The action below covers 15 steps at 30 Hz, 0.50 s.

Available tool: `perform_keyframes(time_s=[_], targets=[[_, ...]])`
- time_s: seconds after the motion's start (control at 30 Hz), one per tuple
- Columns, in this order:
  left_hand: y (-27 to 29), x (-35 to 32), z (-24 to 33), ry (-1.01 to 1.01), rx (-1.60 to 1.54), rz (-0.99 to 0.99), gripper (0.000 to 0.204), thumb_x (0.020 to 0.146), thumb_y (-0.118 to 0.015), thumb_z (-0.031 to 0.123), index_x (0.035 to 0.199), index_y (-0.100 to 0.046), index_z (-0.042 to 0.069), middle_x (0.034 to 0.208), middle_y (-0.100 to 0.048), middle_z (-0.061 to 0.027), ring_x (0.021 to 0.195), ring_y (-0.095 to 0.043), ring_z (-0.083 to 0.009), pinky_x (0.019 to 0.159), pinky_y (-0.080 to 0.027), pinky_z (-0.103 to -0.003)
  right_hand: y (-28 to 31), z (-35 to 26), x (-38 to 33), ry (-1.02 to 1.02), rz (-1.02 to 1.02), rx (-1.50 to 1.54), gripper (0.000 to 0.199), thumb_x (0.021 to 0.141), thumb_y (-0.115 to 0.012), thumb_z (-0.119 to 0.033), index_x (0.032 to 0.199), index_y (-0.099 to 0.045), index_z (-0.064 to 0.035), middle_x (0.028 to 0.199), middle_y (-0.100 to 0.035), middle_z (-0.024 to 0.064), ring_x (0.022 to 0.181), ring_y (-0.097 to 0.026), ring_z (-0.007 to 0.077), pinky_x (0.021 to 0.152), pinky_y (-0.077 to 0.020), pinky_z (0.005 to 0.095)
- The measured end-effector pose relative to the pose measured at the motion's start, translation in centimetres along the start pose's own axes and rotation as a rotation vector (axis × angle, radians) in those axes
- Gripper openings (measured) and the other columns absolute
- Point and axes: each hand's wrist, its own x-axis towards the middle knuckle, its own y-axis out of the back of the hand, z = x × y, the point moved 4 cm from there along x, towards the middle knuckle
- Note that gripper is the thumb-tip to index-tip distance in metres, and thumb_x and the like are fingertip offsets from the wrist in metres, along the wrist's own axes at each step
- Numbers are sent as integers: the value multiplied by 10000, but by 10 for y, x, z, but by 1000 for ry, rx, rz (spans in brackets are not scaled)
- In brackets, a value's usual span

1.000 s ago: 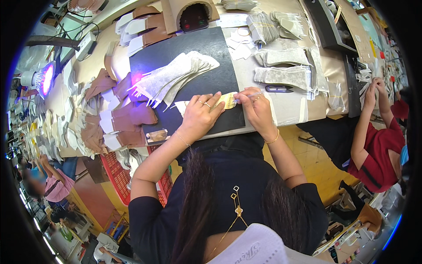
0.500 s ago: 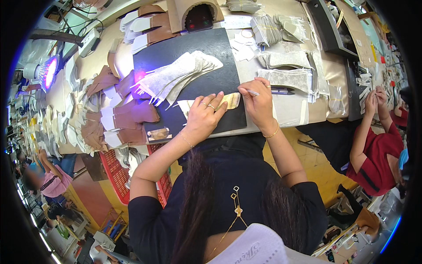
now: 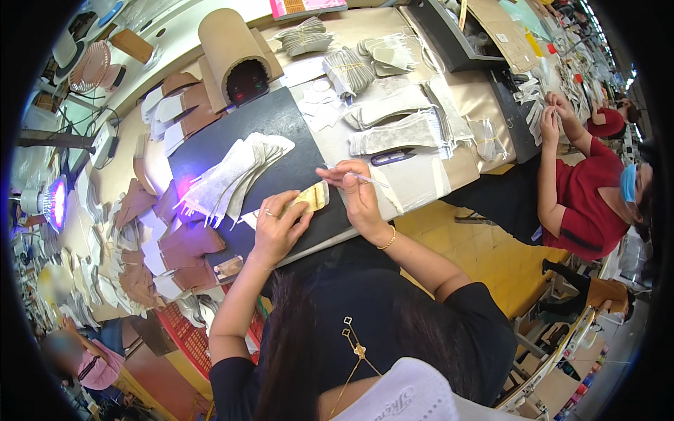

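A small stiff piece, yellowish with dark marks [image 3: 315,196], rests near the front edge of a black mat [image 3: 284,116]. My left hand [image 3: 277,226] has its fingers curled onto it, and a pale strip shows beside the hand. To its right, my right hand [image 3: 360,200] holds a thin, pale pen-like tool [image 3: 372,180] between its fingers, just off the yellowish piece. A fanned stack of light grey cut pieces [image 3: 242,172] with fringed ends lies on the mat beyond my left hand.
Brown and white cut pieces [image 3: 189,242] are heaped left of the mat. Grey bundles [image 3: 349,71] and a dark blue cutter-like tool [image 3: 392,157] lie to the right. A lit lamp [image 3: 54,203] stands at far left. A co-worker in red [image 3: 586,193] works at the right.
The view has swung, so the table appears shifted left and tilted. My right hand has opened out somewhat, showing more of the pen-like tool. My left hand stays on the yellowish piece.
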Motion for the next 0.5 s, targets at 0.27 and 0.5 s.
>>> perform_keyframes(time_s=[0.27,0.5], targets=[[-2,-6,-5,-3,-66,47,313,726,-851,50,967,-651,47,1091,-644,-147,965,-640,-333,821,-525,-424,-1,-6,2,104,-47,-216,266,1120,-385,-249,1225,-483,-25,1170,-517,130,1212,-622,288,1056,-469,389],[-3,-13,-17,83,-186,90,368,744,-853,68,1022,-612,59,1070,-621,-130,930,-625,-301,804,-511,-414,11,-11,10,145,-9,-264,271,1124,-367,-241,1226,-481,-18,1190,-541,142,1196,-638,297,1048,-487,384]])
